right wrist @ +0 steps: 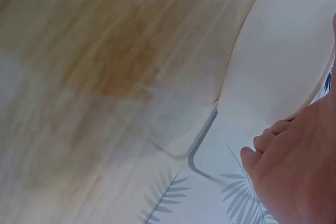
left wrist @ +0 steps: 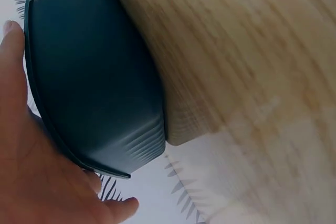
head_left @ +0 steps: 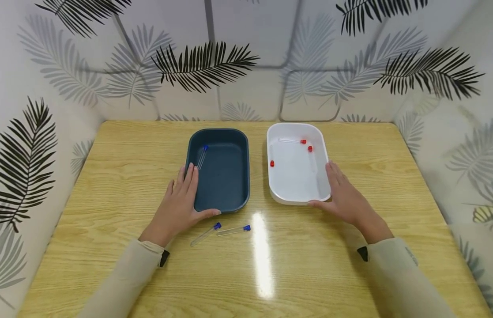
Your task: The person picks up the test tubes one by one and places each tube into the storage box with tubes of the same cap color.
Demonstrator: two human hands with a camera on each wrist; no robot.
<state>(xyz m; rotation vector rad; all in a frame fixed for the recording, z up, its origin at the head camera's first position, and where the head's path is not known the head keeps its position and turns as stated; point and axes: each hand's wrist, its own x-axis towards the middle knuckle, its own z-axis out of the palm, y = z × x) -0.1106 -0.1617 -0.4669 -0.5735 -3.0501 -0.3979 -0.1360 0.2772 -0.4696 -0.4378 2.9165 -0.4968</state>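
Observation:
My left hand (head_left: 178, 207) lies along the left side of a dark blue tray (head_left: 226, 181), fingers straight at its rim and thumb stretched by the near edge. Inside that tray is a test tube with a blue cap (head_left: 205, 147). Two more blue-capped tubes lie on the table in front of it, a slanted tube (head_left: 204, 235) and a flatter one (head_left: 232, 230). At the near right corner of a white tray (head_left: 291, 187) my right hand (head_left: 347, 203) touches the rim with extended fingers. Three tubes with red caps (head_left: 303, 141) lie in the white tray.
Both trays stand side by side near the back of a wooden table (head_left: 310, 274), with a narrow gap between them. Behind and beside the table hangs a pale leaf-patterned curtain (head_left: 246, 88). A bright reflection crosses the tabletop.

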